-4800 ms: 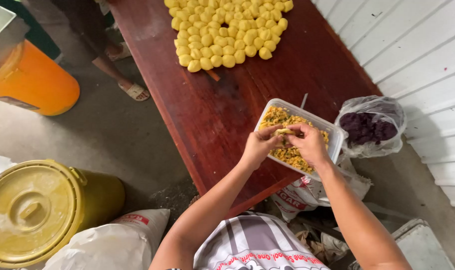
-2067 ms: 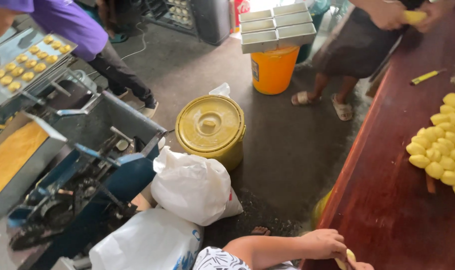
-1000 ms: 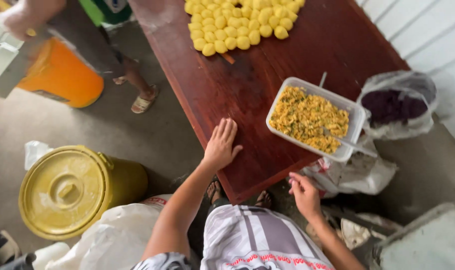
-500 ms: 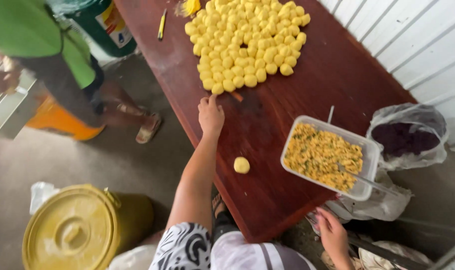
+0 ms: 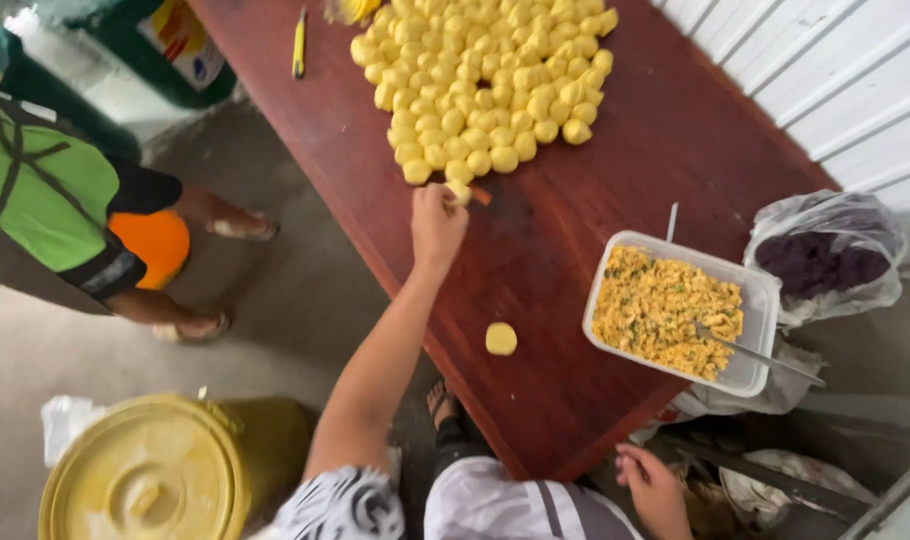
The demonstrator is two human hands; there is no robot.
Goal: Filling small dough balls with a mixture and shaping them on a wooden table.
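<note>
A small yellow dough ball (image 5: 459, 190) is pinched in the fingers of the left hand (image 5: 437, 225), at the near edge of the yellow ball pile (image 5: 485, 85) on the far table (image 5: 615, 180). It is best set down softly, touching its neighbours. The right hand (image 5: 655, 487) is held loosely open below the table's near edge. A clear tub of yellow filling (image 5: 675, 312) sits right, beside a clear bag of purple filling (image 5: 825, 258).

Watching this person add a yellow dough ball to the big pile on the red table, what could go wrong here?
The left hand holds a dough ball right at the edge of the pile of yellow dough balls; a nudge might roll others toward the table edge. The lone flattened piece lies near the table's end and could be knocked off. The tray of yellow filling sits close to the corner, its spoon handle overhanging, so the right hand below could catch it.
</note>
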